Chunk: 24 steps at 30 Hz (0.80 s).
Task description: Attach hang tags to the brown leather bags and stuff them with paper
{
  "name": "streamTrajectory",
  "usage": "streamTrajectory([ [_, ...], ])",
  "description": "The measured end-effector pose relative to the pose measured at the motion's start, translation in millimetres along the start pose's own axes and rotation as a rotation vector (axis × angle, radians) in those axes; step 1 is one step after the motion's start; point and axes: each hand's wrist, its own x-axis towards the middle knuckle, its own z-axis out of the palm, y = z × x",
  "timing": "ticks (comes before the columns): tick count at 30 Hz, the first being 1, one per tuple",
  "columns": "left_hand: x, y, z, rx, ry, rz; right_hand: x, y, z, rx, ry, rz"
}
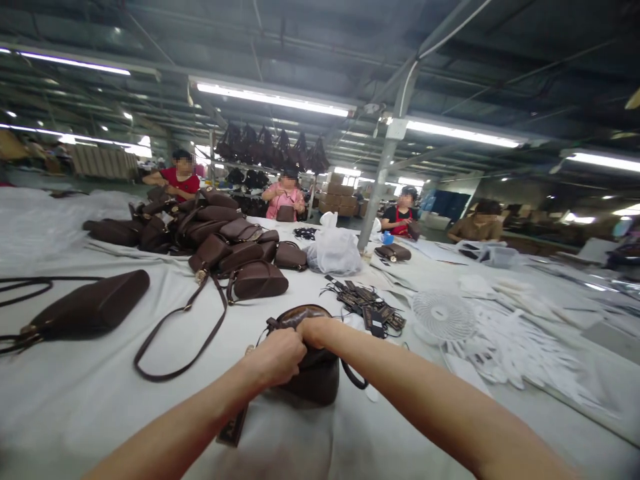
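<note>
A dark brown handbag (315, 380) stands on the white-covered table right in front of me. Both my hands are at its top edge, close together. My left hand (280, 357) is closed, its fingers curled at the bag's upper part. Beside it my right hand (314, 331) is bent down over the opening, its fingertips hidden. Whether either pinches a zip or the bag's edge I cannot make out. A dark hang tag (233, 427) with gold lettering hangs below my left wrist. Part of a black strap (355, 377) curves out on the bag's right.
A heap of brown handbags (200, 227) covers the table's back left; another bag (95, 307) lies at left. Dark tags (367, 303) are piled beyond my hands. At right are a white fan (443, 313) and white strips (525, 347). Several people work across the table, near a post (383, 180).
</note>
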Motion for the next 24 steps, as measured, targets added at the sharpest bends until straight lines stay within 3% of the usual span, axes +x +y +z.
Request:
streamTrajectory([
  [3,-2.2,-0.8,1.4,0.006,0.084,0.017,-7.9,-0.6,-13.5,-0.038,-0.069,0.008],
  [5,-2.2,-1.7,4.0,0.026,0.073,-0.008,-21.2,-2.2,-29.0,-0.027,-0.068,-0.031],
  [8,3.2,-5.0,4.6,0.047,0.006,-0.012,-53.2,-1.8,-53.9,-0.014,0.041,-0.052],
  [10,8.4,-8.3,0.5,0.053,-0.017,0.032,-77.8,3.4,-62.6,-0.027,0.171,0.030],
  [12,12.9,-10.7,-6.8,0.025,-0.035,0.053,-99.6,13.2,-59.0,-0.030,0.218,0.187],
  [15,19.0,-9.6,-17.4,-0.168,0.026,0.087,-120.3,32.7,-35.3,0.047,0.129,0.298],
  [17,24.1,-6.0,-19.8,-0.323,0.097,0.143,-125.8,45.0,-19.0,0.222,0.099,0.234],
  [19,30.6,-1.7,-17.7,-0.394,0.089,0.161,-125.9,53.0,-11.7,0.460,0.118,0.151],
  [22,40.2,2.5,-10.5,-0.430,0.016,0.131,-116.9,52.6,-20.2,0.686,0.216,0.043],
  [24,44.8,2.5,-5.9,-0.503,0.049,0.120,-105.2,44.8,-32.7,0.672,0.316,-0.035],
])
